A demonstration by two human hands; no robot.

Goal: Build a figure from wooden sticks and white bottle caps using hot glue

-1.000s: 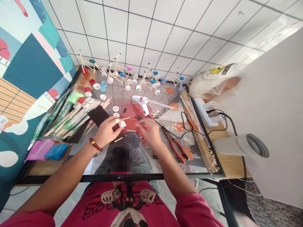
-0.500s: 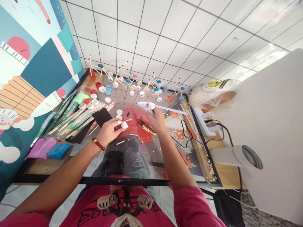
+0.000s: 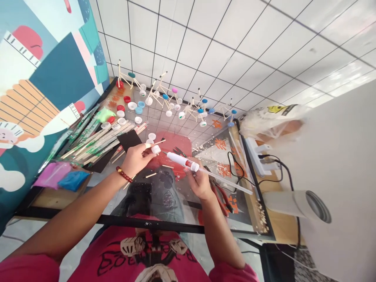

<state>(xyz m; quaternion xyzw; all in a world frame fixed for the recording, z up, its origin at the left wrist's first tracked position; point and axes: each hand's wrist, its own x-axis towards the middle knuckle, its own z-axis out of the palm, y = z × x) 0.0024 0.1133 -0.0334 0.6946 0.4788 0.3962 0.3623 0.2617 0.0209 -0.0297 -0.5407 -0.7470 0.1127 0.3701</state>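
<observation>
Between the fingertips of my left hand [image 3: 138, 159] is a white bottle cap [image 3: 155, 149], and a short wooden stick [image 3: 160, 141] juts out beside it. Whether stick and cap are joined I cannot tell. My right hand [image 3: 201, 182] grips a white glue gun [image 3: 180, 159], its nozzle pointing left at the cap, a small gap away. A long clear glue stick [image 3: 229, 181] trails from the gun's back end. Scissors [image 3: 178, 151] lie partly behind the gun. Pliers with red handles [image 3: 219, 199] are by my right wrist.
Small stick-and-cap figures [image 3: 182, 114] stand along the back edge. Loose caps [image 3: 132, 106] and bundled wooden sticks [image 3: 96, 145] lie at the left, with pink and blue packets [image 3: 53, 174] nearer. A black cable [image 3: 235, 166], power strip [image 3: 258, 154] and white cup [image 3: 296, 201] are at the right.
My right hand has brought the glue gun down and nearer to me, its nozzle now close to the cap. My left hand has risen slightly, still holding the cap. The view has shifted a little.
</observation>
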